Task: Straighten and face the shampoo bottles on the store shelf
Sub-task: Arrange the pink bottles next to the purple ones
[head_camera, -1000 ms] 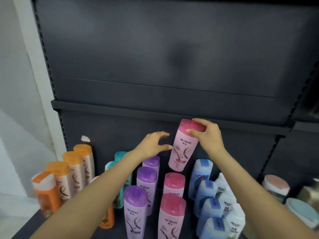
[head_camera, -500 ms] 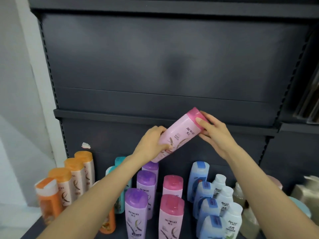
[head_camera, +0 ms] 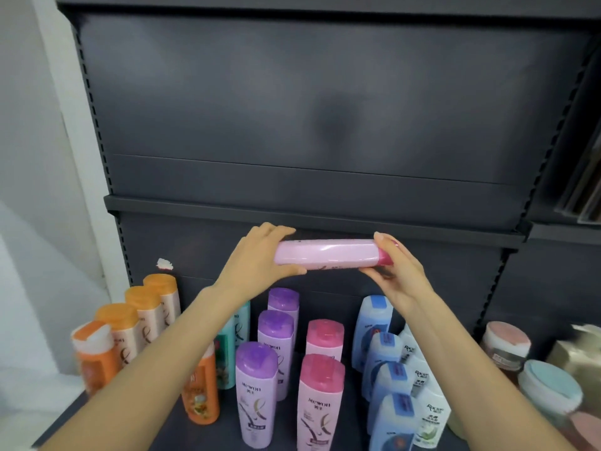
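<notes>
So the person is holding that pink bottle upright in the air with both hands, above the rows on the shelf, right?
Not quite: the pink bottle is not upright. It lies level, on its side, with its cap end pointing right. The head view shows this. The rest holds: the left hand grips the base end, the right hand the cap end, above the rows on the shelf.

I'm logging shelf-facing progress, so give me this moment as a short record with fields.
held item: pink shampoo bottle, lying level in the air above the shelf
left hand: grips the bottle's base end
right hand: grips the pink cap end
pink row below: two pink-capped bottles upright, labels forward
neighbours: purple-capped bottles to their left, blue-capped bottles to their right
</notes>
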